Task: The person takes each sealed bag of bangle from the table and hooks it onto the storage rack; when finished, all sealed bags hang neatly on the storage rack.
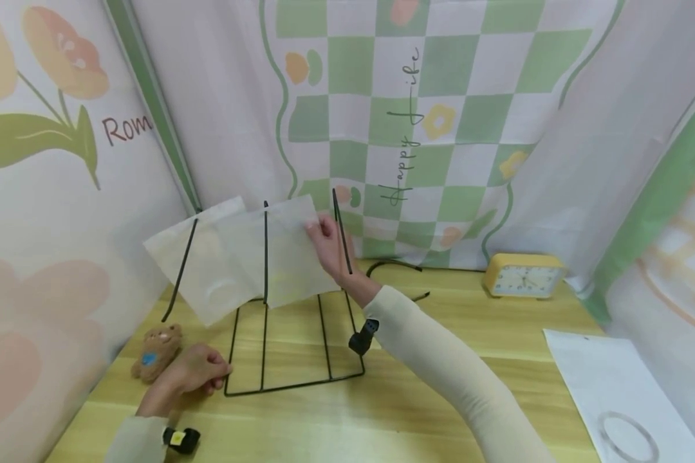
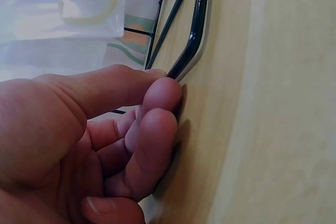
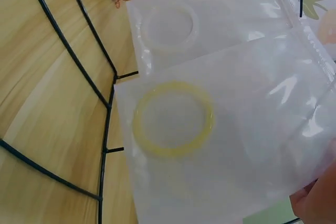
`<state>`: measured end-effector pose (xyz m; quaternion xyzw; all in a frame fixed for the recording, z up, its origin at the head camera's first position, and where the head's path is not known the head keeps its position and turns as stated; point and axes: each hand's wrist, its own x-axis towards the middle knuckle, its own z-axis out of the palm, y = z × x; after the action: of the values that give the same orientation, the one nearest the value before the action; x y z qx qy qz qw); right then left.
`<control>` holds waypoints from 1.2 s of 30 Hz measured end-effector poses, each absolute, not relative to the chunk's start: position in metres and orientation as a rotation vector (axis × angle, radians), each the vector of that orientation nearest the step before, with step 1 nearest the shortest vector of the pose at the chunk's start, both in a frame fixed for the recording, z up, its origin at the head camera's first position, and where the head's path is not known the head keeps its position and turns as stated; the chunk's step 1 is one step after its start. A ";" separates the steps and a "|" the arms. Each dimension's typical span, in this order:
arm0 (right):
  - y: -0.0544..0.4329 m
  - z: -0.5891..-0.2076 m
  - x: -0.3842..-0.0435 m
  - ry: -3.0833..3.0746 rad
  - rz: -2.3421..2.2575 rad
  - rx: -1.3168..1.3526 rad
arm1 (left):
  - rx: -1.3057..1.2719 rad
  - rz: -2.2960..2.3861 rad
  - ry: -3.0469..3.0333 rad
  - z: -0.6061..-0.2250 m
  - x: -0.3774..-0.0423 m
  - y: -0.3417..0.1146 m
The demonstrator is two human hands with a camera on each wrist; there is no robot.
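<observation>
A black wire rack (image 1: 295,387) stands on the table with several thin prongs rising at the back. Two translucent plastic bags hang side by side among the prongs, the right bag (image 1: 292,257) overlapping the left bag (image 1: 199,257). In the right wrist view, a yellow bangle (image 3: 139,124) shows inside the nearer bag and a pale bangle (image 3: 195,24) in the farther one. My right hand (image 1: 331,244) pinches the right bag's upper right edge, beside the rightmost prong. With thumb and fingertips, my left hand (image 1: 199,370) pinches the rack's left wire near its front corner.
A small brown teddy bear (image 1: 159,350) lies beside my left hand. At the back right stands a yellow alarm clock (image 1: 526,276). A white sheet (image 1: 608,366) with a clear ring (image 1: 605,437) on it covers the right edge. Printed curtains (image 1: 394,128) enclose the table.
</observation>
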<state>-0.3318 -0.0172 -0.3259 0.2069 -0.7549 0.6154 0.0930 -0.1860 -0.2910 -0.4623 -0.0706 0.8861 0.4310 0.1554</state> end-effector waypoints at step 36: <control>0.249 -0.395 -0.279 -2.567 1.238 0.303 | -0.110 1.217 2.548 -0.462 -0.186 -0.296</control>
<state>-0.2791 0.2492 -0.3945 0.1047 -0.8871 0.4279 0.1376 -0.1856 -0.2957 -0.4620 -0.0386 0.8904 0.4254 0.1571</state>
